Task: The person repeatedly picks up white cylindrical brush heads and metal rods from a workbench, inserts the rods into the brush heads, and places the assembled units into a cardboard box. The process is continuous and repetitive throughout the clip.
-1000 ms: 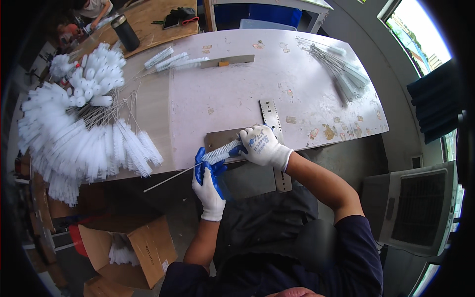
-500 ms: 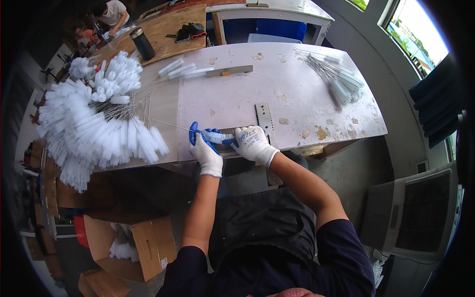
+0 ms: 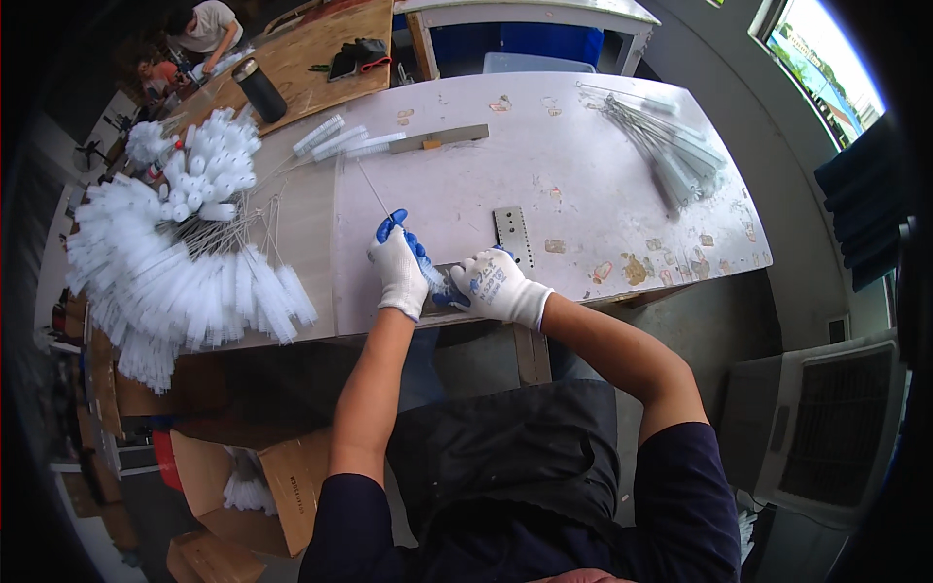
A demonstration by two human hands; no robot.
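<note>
At the table's near edge, my left hand (image 3: 397,270), in a white glove with blue coating, is closed around a white-bristled tube brush (image 3: 433,276). The brush's thin wire stem (image 3: 373,183) rises from that fist toward the far left. My right hand (image 3: 500,286), gloved the same way, has its fingers closed at the brush's lower end, which they partly hide. Just beyond my right hand lies a perforated metal plate (image 3: 513,235), flat on the table.
A large heap of white tube brushes (image 3: 194,291) covers the left side. Another bunch (image 3: 680,160) lies at the far right. A few brushes (image 3: 340,142) lie by a metal bar (image 3: 457,137). A dark bottle (image 3: 259,90) stands behind. An open cardboard box (image 3: 296,486) sits below left.
My left hand has turned the brush from nearly level to steeper, its wire stem swinging up and away. My right hand stays at the brush's other end. The whole view has shifted slightly.
</note>
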